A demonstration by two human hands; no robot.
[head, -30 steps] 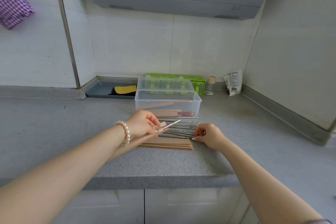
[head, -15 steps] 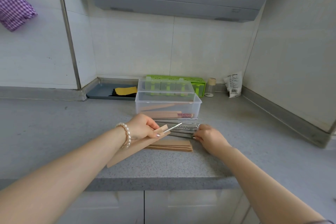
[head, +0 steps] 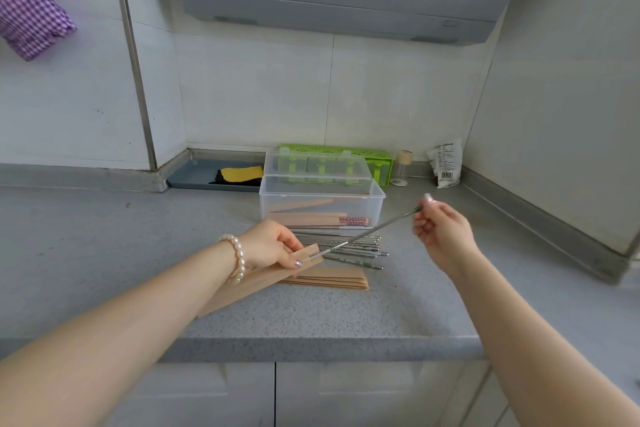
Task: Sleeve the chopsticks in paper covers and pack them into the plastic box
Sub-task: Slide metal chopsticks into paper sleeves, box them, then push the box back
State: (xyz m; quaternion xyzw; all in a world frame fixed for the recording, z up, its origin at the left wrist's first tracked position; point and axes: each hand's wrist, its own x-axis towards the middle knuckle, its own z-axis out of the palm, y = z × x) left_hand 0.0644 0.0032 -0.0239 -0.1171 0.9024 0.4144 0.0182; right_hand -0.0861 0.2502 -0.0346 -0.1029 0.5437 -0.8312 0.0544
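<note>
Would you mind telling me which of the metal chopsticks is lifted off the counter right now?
The single chopstick pinched by the right hand, slanting down into the paper sleeve in the left hand; the other chopsticks lie flat on the counter.

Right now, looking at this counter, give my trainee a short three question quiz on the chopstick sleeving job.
1. True or false: the plastic box holds no sleeved chopsticks.
2. What does the left hand grip?
A. a paper sleeve
B. the box lid
C. a sponge
3. Fill in: the right hand pinches the far end of a metal ____ whose near tip is at the sleeve's mouth.

Key:
1. False; paper-covered ones lie inside.
2. A, the paper sleeve.
3. chopstick, with loose ones and a sleeve stack beneath.
</note>
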